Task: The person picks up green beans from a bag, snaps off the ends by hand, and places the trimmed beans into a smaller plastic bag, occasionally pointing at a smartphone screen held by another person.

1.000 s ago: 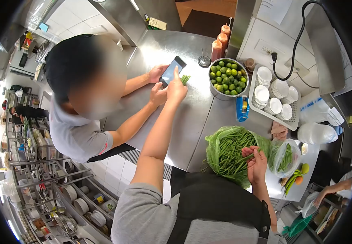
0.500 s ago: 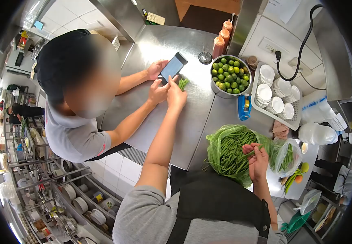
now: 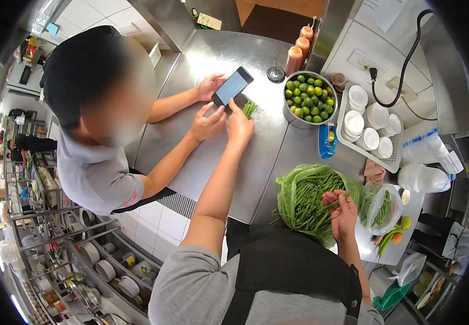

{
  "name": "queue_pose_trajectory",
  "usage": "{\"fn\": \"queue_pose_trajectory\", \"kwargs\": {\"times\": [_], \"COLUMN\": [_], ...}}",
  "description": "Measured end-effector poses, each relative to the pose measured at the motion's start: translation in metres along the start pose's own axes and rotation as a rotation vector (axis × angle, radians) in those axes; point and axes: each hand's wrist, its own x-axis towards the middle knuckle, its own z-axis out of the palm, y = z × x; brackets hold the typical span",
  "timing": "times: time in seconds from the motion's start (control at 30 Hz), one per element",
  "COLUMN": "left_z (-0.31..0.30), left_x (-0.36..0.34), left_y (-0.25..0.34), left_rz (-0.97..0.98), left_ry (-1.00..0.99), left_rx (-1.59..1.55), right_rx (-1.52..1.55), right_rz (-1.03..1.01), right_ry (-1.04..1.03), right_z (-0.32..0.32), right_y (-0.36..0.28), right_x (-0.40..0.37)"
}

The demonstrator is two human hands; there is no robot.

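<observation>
My left hand [image 3: 240, 127] is closed around a small bunch of green beans [image 3: 249, 110], its index finger reaching to the lower edge of a phone [image 3: 232, 86]. A co-worker's hand [image 3: 211, 86] holds that phone over the steel counter, and the co-worker's other hand [image 3: 207, 123] is beside my left one, fingers partly spread. Over the edge of a green plastic bag [image 3: 284, 189] full of long green beans [image 3: 313, 197], my right hand [image 3: 344, 219] pinches a green bean [image 3: 336, 204]. Right of it lies a clear bag [image 3: 394, 214] with more beans.
A steel pot of green limes [image 3: 292, 116] stands behind the beans, near a blue tape dispenser [image 3: 327, 142] and several sauce bottles [image 3: 294, 60]. A basket [image 3: 346, 140] of stacked white lids is at the wall. The co-worker [image 3: 96, 173] stands at left.
The co-worker's lower hand has drawn slightly away from the phone, which is tilted a little more. My left fingertip has slid from the screen toward the phone's edge. My right hand stays put.
</observation>
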Motion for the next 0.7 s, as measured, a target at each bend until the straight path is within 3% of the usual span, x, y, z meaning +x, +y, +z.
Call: {"fn": "queue_pose_trajectory", "kwargs": {"times": [0.37, 0.7], "left_z": [-0.010, -0.004], "left_x": [0.020, 0.006], "left_y": [0.021, 0.038], "left_rz": [0.129, 0.035], "left_ry": [-0.032, -0.095], "left_rx": [0.019, -0.002], "right_rx": [-0.016, -0.010], "right_rz": [0.000, 0.003], "right_ry": [-0.015, 0.008], "right_z": [0.001, -0.005], "right_y": [0.000, 0.004], "right_x": [0.001, -0.001]}}
